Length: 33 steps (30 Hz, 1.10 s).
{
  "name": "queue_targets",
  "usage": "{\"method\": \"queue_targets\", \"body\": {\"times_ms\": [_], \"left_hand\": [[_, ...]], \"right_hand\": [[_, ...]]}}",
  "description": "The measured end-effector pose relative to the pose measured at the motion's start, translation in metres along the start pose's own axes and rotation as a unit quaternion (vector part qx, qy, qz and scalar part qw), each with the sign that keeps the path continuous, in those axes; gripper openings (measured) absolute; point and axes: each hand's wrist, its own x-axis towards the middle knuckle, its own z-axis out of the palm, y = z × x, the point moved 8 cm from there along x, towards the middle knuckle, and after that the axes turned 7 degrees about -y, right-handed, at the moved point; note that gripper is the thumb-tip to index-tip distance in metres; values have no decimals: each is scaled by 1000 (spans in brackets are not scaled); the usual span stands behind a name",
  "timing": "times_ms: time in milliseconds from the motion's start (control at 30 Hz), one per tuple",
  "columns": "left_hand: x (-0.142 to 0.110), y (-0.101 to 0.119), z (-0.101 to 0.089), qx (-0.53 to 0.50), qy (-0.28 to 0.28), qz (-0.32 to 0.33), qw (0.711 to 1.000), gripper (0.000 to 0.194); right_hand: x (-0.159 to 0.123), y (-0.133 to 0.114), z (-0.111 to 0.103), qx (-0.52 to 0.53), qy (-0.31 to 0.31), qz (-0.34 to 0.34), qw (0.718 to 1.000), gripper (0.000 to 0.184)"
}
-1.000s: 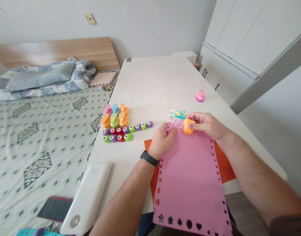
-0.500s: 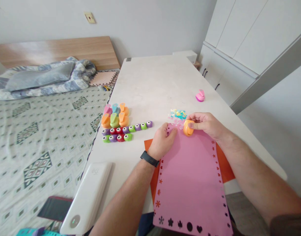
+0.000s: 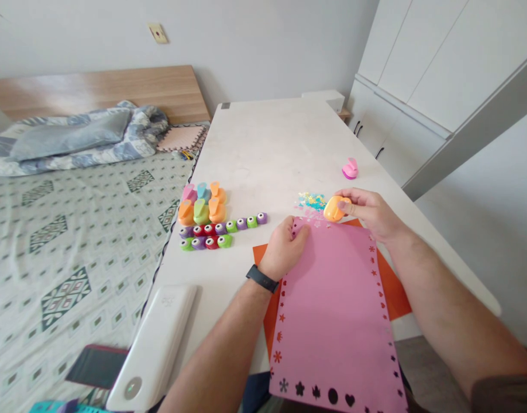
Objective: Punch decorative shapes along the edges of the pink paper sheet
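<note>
Two sheets (image 3: 336,310) lie stacked at the desk (image 3: 267,149) front edge. Punches (image 3: 211,218) cluster left of them; confetti (image 3: 311,201) lies just behind. The bed (image 3: 74,229) stands left of the desk.

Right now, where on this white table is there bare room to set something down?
The far half of the white table, beyond the lone pink paper punch, is bare. Crowded: the cluster of coloured punches, the confetti pile, and the pink paper sheet under both hands.

The right hand (image 3: 369,211) grips a small orange plastic paper punch (image 3: 334,208) just past the far edge of the pink paper sheet (image 3: 336,310); the left hand (image 3: 284,248) presses that sheet's far left corner; pastel paper confetti (image 3: 311,202) lies just beyond the sheet.
</note>
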Motion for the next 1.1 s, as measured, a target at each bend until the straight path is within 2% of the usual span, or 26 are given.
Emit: {"method": "queue_targets", "body": {"times_ms": [133,333,500,600,733,833,900,1100], "left_hand": [[1,-3,-2,-13,9,0,1000,26],[1,-4,-1,5,8,-5,1000,25],[0,-1,-2,13,7,-13,1000,26],[0,0,-2,7,3,-11,1000,26],[0,0,-3,9,10,-8,1000,26],[-1,2,-4,7,12,0,1000,26],[-2,5,0,-12,-15,13,1000,27],[-13,15,17,-63,-150,32,986,27]], "right_hand": [[3,2,-27,-4,119,-30,992,35],[7,12,-46,13,182,-36,983,35],[11,18,-50,63,177,-39,981,30],[13,20,-48,75,168,-45,982,33],[13,20,-42,36,177,-65,981,49],[11,15,-38,10,182,-94,979,49],[11,15,-38,7,181,-96,979,46],[11,17,-41,-16,191,-76,979,40]]}}
